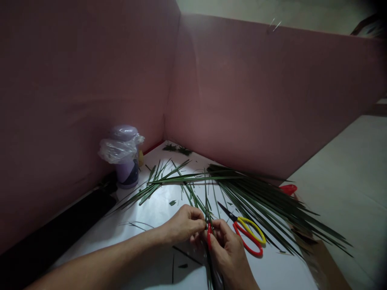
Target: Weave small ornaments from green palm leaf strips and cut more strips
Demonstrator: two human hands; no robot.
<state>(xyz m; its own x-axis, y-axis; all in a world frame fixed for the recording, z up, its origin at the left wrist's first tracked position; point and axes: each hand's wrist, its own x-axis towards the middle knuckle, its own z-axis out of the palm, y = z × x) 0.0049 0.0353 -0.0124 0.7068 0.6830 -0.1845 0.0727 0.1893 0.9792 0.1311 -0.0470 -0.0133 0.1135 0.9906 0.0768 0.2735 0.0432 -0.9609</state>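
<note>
My left hand (190,222) pinches leaves (207,209), likely steadying them; my right hand (227,243) grips a red handle (209,237); scissors (248,238) handy, 3 o'clock.

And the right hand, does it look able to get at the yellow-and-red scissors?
Probably yes: the scissors lie beside the right hand, with nothing lying over them. It seems to hold a red object, though, which it may first have to release.

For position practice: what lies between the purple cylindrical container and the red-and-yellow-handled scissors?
In the head view, narrow green leaf strips lie scattered across the white tabletop.
</note>
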